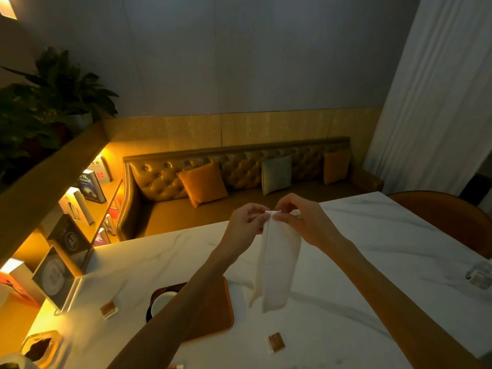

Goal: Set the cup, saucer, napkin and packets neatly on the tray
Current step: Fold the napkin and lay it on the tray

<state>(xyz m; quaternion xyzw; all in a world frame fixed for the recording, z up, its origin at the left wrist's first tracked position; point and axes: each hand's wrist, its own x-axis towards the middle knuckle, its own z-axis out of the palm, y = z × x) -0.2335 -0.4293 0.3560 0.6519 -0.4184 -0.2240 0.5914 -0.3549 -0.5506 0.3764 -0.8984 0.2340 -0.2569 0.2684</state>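
Observation:
Both hands hold a white napkin up above the table, pinching its top edge; it hangs down in a long fold. My left hand grips the top left corner, my right hand the top right. Below my left forearm lies the brown tray on the white marble table. A white saucer or cup sits at the tray's left end, partly hidden by my arm. One brown packet lies left of the tray, another packet lies right of it near the front.
A glass object stands at the table's right edge. A clear menu stand and a tissue holder sit at the table's left side. Beyond the table are a tufted bench with cushions, bookshelves and a chair.

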